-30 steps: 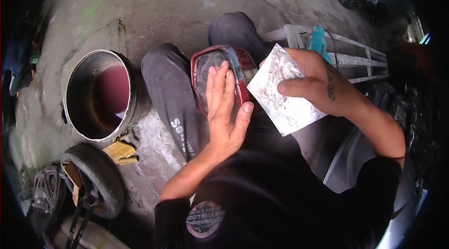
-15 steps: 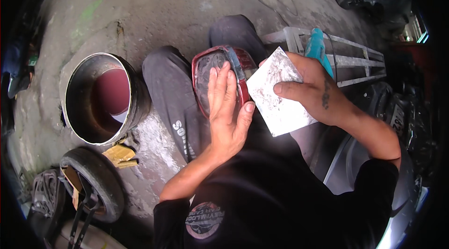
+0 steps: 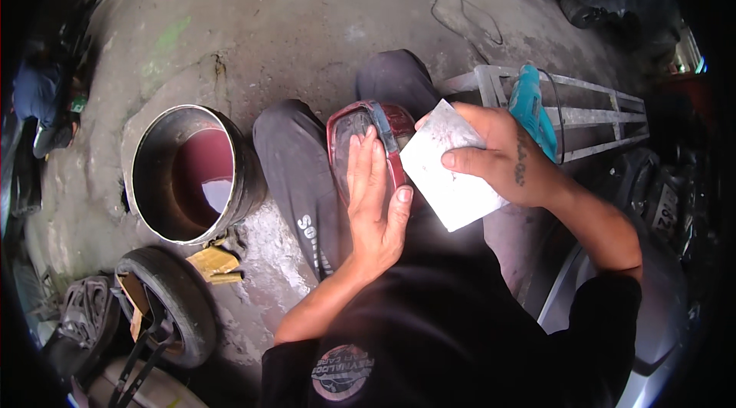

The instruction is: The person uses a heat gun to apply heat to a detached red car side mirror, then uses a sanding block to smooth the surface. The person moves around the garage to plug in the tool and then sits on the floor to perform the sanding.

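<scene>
A rounded car part with a red rim and a dark, scuffed face, like a side mirror housing (image 3: 397,123), rests against my lap between my knees. My left hand (image 3: 373,205) lies on its dark face, fingers stretched flat and thumb apart at its lower right edge. Close beside the part, my right hand (image 3: 498,149) grips a smudged white square sheet (image 3: 448,186), thumb on top and the other fingers mostly behind it. The sheet's left corner is near the red rim; whether they touch I cannot tell.
Left of my knee stands a bucket (image 3: 146,193) with reddish liquid. Below it lie a yellowish sponge-like piece (image 3: 215,262) and a wheel (image 3: 188,308). To the right, a teal power tool (image 3: 529,105) sits by a metal frame (image 3: 590,101). A cable (image 3: 460,9) runs over the concrete floor.
The view has shifted, so the surroundings sit lower and mostly further right. My left hand stays flat on the part; my right hand still holds the white sheet, its angle slightly changed.
</scene>
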`<state>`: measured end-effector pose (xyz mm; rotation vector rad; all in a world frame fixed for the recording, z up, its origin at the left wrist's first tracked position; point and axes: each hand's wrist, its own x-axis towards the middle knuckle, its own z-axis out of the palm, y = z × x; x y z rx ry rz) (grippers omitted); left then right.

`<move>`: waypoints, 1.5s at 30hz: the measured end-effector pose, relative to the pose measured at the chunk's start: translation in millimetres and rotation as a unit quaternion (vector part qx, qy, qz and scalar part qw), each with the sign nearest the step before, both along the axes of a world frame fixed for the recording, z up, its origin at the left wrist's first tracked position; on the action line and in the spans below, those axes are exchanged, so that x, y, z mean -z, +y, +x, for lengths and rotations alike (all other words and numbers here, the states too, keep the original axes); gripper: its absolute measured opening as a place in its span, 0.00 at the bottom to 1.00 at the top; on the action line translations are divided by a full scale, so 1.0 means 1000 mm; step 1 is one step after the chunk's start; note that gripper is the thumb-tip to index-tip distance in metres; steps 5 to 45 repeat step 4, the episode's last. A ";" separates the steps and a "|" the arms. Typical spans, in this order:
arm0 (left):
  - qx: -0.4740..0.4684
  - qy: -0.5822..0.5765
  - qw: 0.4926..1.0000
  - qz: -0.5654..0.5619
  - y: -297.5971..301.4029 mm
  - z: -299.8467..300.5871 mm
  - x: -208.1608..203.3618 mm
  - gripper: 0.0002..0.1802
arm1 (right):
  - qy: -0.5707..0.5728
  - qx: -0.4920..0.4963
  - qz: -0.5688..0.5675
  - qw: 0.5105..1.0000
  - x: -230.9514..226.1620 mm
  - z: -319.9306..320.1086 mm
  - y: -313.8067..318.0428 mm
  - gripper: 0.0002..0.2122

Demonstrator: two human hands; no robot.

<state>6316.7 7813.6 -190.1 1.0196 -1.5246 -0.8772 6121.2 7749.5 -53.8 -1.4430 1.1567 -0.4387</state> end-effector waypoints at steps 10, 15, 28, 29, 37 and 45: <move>-0.005 0.001 1.000 0.010 -0.003 0.002 -0.002 0.36 | -0.059 0.019 0.015 0.998 0.026 -0.009 -0.005 0.21; -0.005 0.001 1.000 0.010 -0.003 0.002 -0.002 0.36 | -0.059 0.019 0.015 0.998 0.026 -0.009 -0.005 0.21; -0.005 0.001 1.000 0.010 -0.003 0.002 -0.002 0.36 | -0.059 0.019 0.015 0.998 0.026 -0.009 -0.005 0.21; -0.005 0.001 1.000 0.010 -0.003 0.002 -0.002 0.36 | -0.059 0.019 0.015 0.998 0.026 -0.009 -0.005 0.21; -0.005 0.001 1.000 0.010 -0.003 0.002 -0.002 0.36 | -0.059 0.019 0.015 0.998 0.026 -0.009 -0.005 0.21; -0.005 0.001 1.000 0.010 -0.003 0.002 -0.002 0.36 | -0.059 0.019 0.015 0.998 0.026 -0.009 -0.005 0.21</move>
